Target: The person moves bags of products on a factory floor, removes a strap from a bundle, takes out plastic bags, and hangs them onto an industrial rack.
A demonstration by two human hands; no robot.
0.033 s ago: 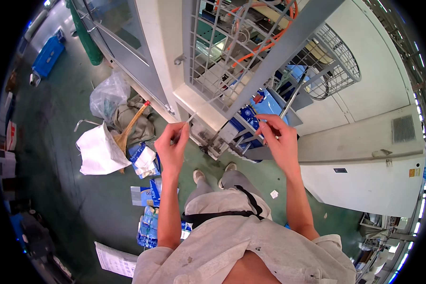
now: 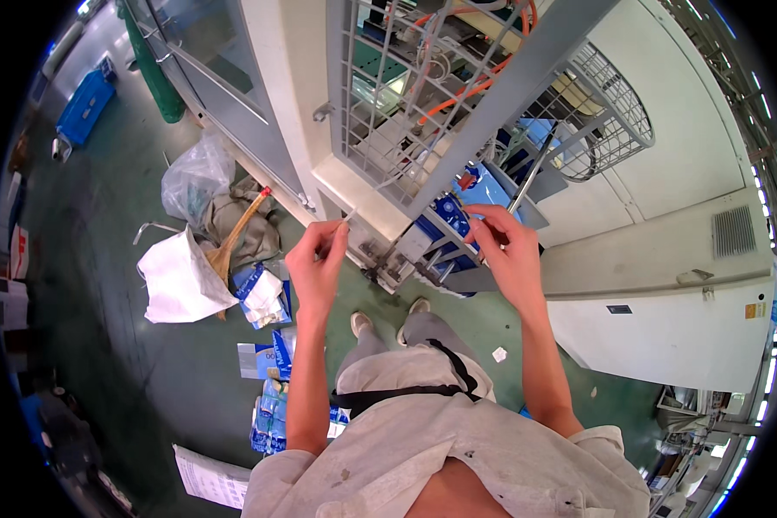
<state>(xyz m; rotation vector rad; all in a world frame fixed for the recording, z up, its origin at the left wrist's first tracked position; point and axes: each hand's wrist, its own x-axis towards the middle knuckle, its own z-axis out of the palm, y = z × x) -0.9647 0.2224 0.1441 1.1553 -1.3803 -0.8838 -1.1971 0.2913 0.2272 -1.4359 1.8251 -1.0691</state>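
Both my hands are raised in front of a machine with a wire-mesh guard. My left hand (image 2: 315, 263) is closed in a pinch, and a thin whitish strip (image 2: 351, 213) sticks up from its fingertips. My right hand (image 2: 514, 255) is held level with it, a forearm's width or more apart, thumb and forefinger drawn together. Whatever lies between those fingertips is too small to make out. Just beyond my right fingers, blue printed packs (image 2: 451, 211) sit inside the machine.
A grey beam (image 2: 518, 97) and a cream post (image 2: 289, 95) frame the machine. On the floor at left lie a white bag (image 2: 181, 278), a broom (image 2: 233, 237), a clear plastic bag (image 2: 197, 177) and blue cartons (image 2: 272, 406). A white cabinet (image 2: 656, 341) stands at right.
The view has shifted very slightly. Both hands keep nearly the same place and the same pinched shape.
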